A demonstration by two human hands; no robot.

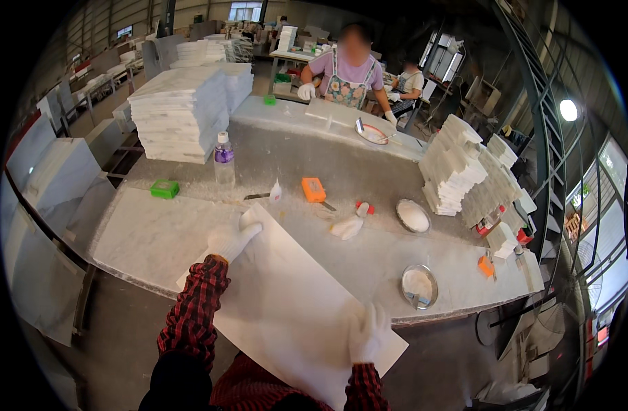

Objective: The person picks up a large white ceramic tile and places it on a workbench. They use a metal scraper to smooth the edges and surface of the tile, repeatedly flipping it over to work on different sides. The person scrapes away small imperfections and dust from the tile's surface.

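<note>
A large white stone tile (286,294) is tilted in front of my body, over the near edge of the worktable (143,229). My left hand (235,241), in a white glove, is closed on its far left edge. At the tile's right end, my right hand (370,334), also gloved and slightly blurred, grips the edge. Beyond the tile lie an orange block (313,189) and a small white squeeze bottle (275,193). To their right is a crumpled white cloth or glove (345,228). A metal bowl (404,277) of white powder with a scraper sits near my right hand.
A tall stack of marble tiles (173,116) stands far left, beside a clear bottle (224,161) and green block (165,189). More stacked tiles (451,168) stand at right, near a second powder bowl (398,216). A co-worker (352,68) handles a slab across the table.
</note>
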